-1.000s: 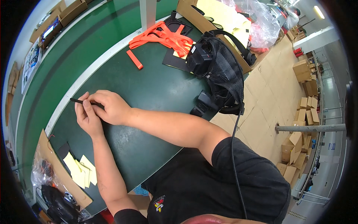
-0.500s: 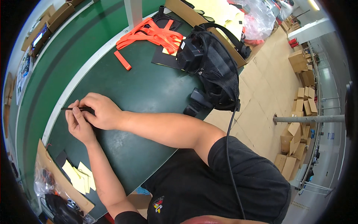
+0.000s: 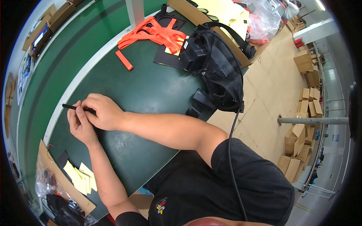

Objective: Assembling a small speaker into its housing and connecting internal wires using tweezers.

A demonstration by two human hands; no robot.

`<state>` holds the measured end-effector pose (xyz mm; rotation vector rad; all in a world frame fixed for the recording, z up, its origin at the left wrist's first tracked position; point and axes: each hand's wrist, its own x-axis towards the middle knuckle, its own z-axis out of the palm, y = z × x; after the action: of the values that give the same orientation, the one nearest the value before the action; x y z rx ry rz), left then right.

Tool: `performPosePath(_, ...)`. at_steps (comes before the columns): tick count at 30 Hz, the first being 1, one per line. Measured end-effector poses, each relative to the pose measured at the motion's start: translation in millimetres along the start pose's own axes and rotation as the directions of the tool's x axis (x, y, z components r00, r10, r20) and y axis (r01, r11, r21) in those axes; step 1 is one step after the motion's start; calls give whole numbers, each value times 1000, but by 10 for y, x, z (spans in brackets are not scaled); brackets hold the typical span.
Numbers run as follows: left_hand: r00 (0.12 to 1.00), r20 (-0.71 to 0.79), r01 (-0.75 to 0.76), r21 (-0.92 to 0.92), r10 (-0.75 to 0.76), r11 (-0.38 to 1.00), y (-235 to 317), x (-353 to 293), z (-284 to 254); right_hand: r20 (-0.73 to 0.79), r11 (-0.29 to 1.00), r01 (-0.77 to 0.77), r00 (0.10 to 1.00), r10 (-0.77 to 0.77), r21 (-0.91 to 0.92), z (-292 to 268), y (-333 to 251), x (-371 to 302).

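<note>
Both hands meet over the left side of the dark green table (image 3: 151, 90). A narrow black strip (image 3: 69, 107) runs through the fingers, one end sticking out to the left; its exact kind cannot be made out. My left hand (image 3: 80, 126) is closed, pinching the strip between thumb and fingers. Coming across from the right, my right hand (image 3: 103, 110) is closed round the strip's other part, which is largely hidden by the fingers. Yellow pieces (image 3: 80, 179) with peeled-looking corners lie beside my left forearm, close to a cardboard piece (image 3: 64, 180).
Orange straps (image 3: 154, 35) are heaped at the far side, with a short orange strip (image 3: 124, 60) nearer. A black mesh headgear (image 3: 222, 71) with a cable stands at the right edge, against a cardboard box (image 3: 188, 13). A white post (image 3: 135, 15) rises behind the table.
The black strip has turned in my fingers: it showed its thin edge before and shows a broader face now. Its free end has tipped slightly upward. The hands have barely moved.
</note>
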<state>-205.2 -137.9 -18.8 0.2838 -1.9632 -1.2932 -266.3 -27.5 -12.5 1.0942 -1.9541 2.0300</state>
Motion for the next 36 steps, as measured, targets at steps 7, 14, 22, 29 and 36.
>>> performPosePath(7, 997, -78, -28, 1, 28, 1000, -6, -12, 12, 54, 983, -128, 991, 122, 129, -33, -152, 28)
performPosePath(14, 992, -115, 30, -120, -44, 992, -107, 17, 81, 73, 978, -190, 980, 184, 83, -77, -58, -2)
performPosePath(22, 974, -201, 87, -116, -109, 989, 28, 18, 66, 18, 997, 4, 1000, -3, -78, 29, 11, 64)
performPosePath(29, 993, -114, -31, -158, 13, 987, 32, 21, 91, 80, 960, -214, 976, 202, 180, 70, 38, -12)
performPosePath(36, 990, -109, 70, -145, -86, 987, 77, 6, 44, 150, 944, -287, 953, 264, 163, 88, 69, -25)
